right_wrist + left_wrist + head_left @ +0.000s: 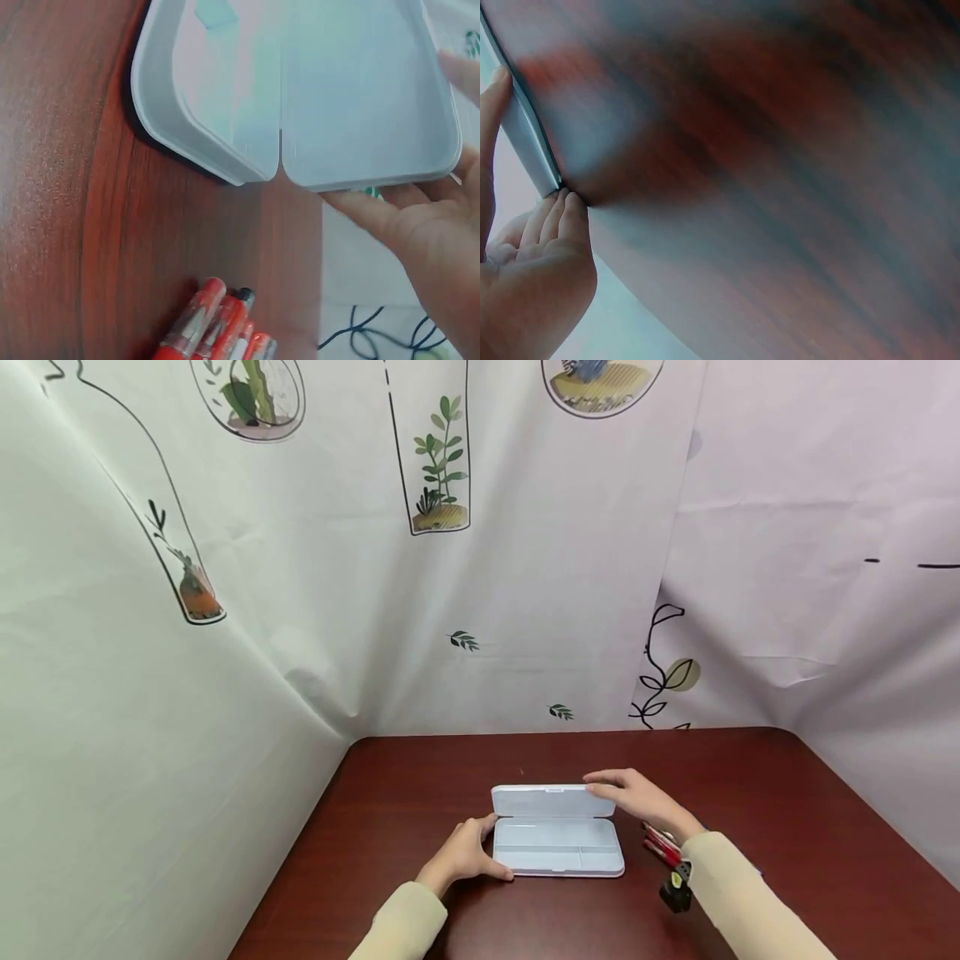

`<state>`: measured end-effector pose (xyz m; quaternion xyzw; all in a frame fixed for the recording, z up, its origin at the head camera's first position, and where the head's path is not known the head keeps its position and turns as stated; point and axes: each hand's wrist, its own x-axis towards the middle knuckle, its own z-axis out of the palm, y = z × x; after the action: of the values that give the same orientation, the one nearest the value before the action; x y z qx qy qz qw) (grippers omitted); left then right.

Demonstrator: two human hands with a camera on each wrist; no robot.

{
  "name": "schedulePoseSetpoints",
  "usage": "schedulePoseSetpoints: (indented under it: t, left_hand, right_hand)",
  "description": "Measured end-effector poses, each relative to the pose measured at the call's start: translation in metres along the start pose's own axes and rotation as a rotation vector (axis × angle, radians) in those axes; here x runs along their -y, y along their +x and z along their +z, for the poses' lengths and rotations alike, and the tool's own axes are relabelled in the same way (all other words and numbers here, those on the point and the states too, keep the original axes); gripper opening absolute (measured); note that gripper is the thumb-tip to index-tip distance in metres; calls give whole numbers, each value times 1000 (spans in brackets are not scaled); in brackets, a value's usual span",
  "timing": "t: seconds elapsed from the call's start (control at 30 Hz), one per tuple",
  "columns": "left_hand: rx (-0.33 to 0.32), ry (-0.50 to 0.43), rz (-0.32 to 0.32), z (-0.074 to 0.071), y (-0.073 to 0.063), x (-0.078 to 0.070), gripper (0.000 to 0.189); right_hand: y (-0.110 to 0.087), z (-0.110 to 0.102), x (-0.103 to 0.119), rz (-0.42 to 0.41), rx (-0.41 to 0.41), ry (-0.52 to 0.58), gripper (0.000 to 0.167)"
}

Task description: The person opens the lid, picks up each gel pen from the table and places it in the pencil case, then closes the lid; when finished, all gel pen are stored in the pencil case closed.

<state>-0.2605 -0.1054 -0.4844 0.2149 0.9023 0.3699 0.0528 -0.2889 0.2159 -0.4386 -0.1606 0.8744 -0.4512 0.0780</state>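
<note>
Case (pixel 536 833) of pale, cloudy plastic, rounded at the corners, lies open on the table (pixel 420 777), its base split into one long compartment and two front ones. Left hand (pixel 463 853) grips its left end, thumb in front; right hand (pixel 636 798) holds the raised lid (pixel 543 802). Red pens (pixel 214 326) lie to the right.

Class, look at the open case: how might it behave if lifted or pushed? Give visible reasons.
The case is probably stiff and light: it looks like thin plastic and holds its shape. Its lid may swing, since it seems hinged along one long edge. The boxy shape and smooth-looking table suggest it would slide, not roll.
</note>
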Motion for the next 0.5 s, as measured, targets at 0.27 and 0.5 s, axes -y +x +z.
schedulePoseSetpoints:
  t: [0.27,0.5]
  left_hand:
    - [5,0,-10,0,-1,1,94]
    - [8,43,-14,-1,2,1,92]
  right_hand:
    - [3,6,-17,98,-107,344,56]
    - [10,15,-27,167,-162,528,53]
